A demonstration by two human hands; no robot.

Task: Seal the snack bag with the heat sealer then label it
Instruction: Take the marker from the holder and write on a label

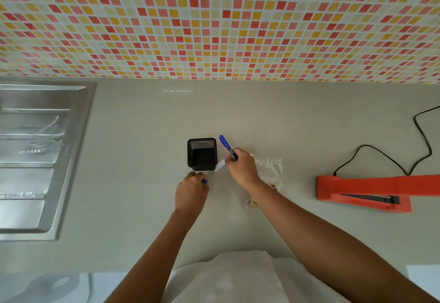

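Blue marker point(228, 147) sits gripped in the right hand point(241, 167), a white label point(220, 165) at its fingertips; the left hand point(191, 192) is curled around what looks like the cap. The clear snack bag point(271, 168) lies just right of that hand. Best to press the label flat and write steadily. One marker, one black holder point(202, 154), one orange heat sealer point(376, 189) far right

We are reaching both bare arms forward, our right hand point(241, 168) gripping closed, our left hand point(191, 192) curled into a fist.
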